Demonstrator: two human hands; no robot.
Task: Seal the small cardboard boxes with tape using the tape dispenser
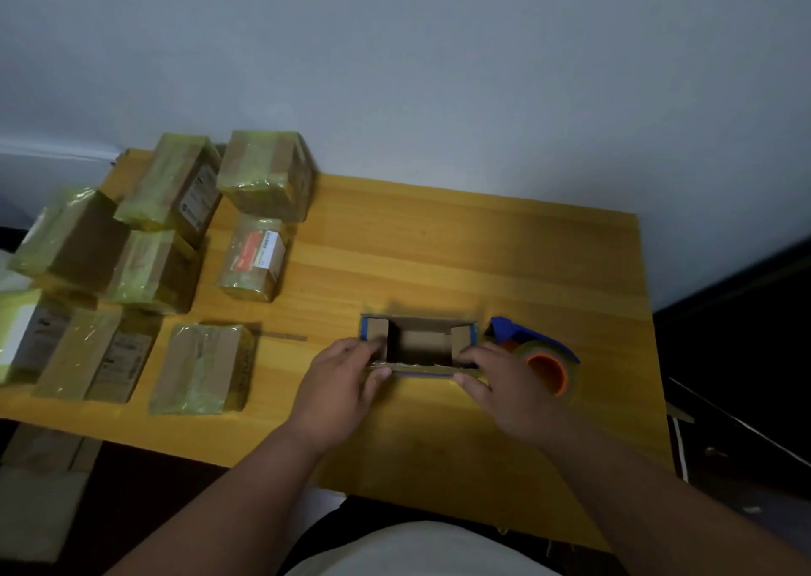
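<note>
Eight or so taped boxes [267, 173] crowd the left of the wooden surface [504, 241]; largest first, then the open box [419, 343] near its front edge, then the dispenser [533, 356] just beside that box on my right. My left hand [340, 393] pinches the near flap at its left end, thumb on the rim. My right hand [504, 382] grips the same flap at its right end. I judge the flaps not yet folded shut. Uneven folding could leave a gap. Reaching blind for the dispenser, I might let the flaps spring open.
</note>
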